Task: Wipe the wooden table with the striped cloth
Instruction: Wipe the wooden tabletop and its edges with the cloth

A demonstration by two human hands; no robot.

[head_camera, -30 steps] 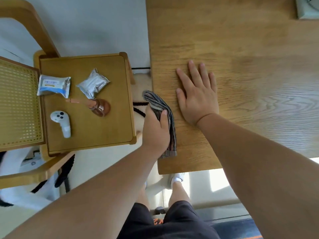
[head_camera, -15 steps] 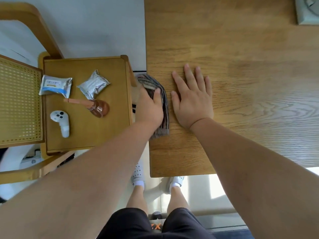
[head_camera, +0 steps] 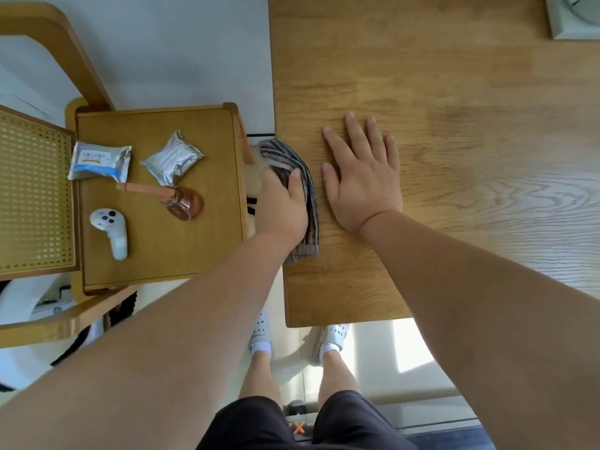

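The wooden table (head_camera: 454, 92) fills the right half of the view, its left edge running top to bottom. A folded striped cloth (head_camera: 308, 190) lies along that left edge, its far end hanging off the side. My left hand (head_camera: 281, 206) grips the cloth and presses it onto the table edge. Just right of the cloth, my right hand (head_camera: 363, 177) lies flat on the wood, palm down, fingers spread, holding nothing.
To the left stands a wooden chair seat (head_camera: 156, 238) carrying two foil packets (head_camera: 100, 160), a brown spray bottle (head_camera: 175, 199) and a white controller (head_camera: 112, 230). A grey object (head_camera: 574, 17) sits at the table's far right corner. My legs and shoes show below.
My left hand has slid the cloth along the table's left edge, away from me. The right hand stays flat on the wood beside it.
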